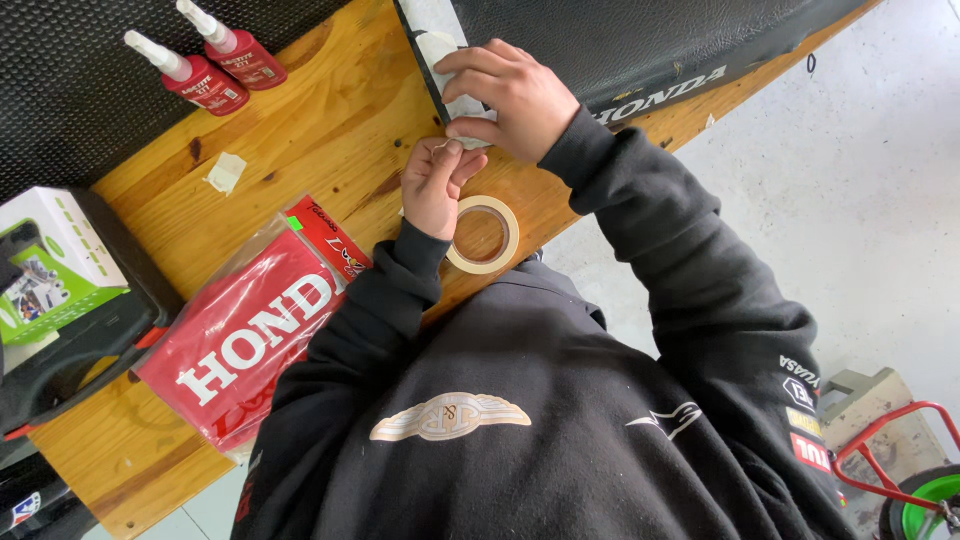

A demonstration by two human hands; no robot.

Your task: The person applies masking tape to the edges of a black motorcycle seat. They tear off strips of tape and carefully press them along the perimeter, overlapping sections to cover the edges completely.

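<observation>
Fingers of our left hand (437, 186) pinch shut on a small piece of tape, just above the tape roll (483, 235) lying flat on the bench (320, 140); our right hand (512, 100) presses flat, fingers spread, on the taped edge of the black seat (640, 45).

We judge the tape could crease or stick to itself — the pinch is tight and the strip short.

Two red bottles (215, 68) lie near the bench's far edge, a red bag (250, 335) sits beside our left sleeve, and the grey concrete floor (860, 200) lies beyond.
</observation>
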